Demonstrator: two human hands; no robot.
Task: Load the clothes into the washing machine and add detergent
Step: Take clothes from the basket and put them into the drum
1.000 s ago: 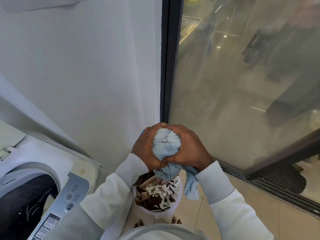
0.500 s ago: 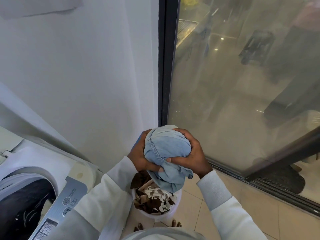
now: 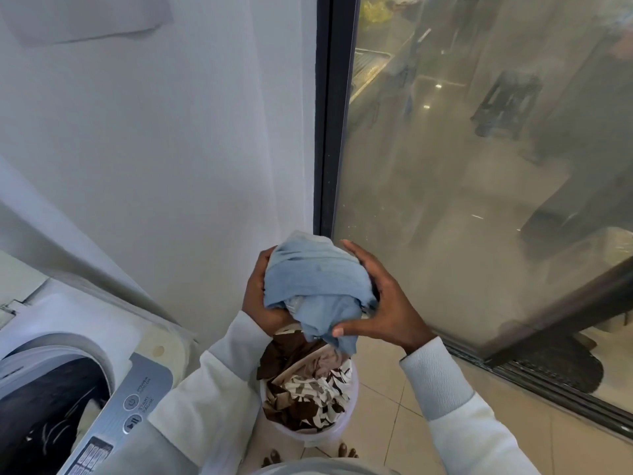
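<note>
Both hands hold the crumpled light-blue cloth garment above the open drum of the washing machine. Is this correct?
No. In the head view the left hand and right hand hold the light-blue garment above the round white bucket of brown-patterned clothes, not the drum.

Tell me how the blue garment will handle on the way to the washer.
Likely floppy: the blue garment bunches, and a tail droops below the right hand. Probably light but bulky, since the left hand cups it too.
</note>
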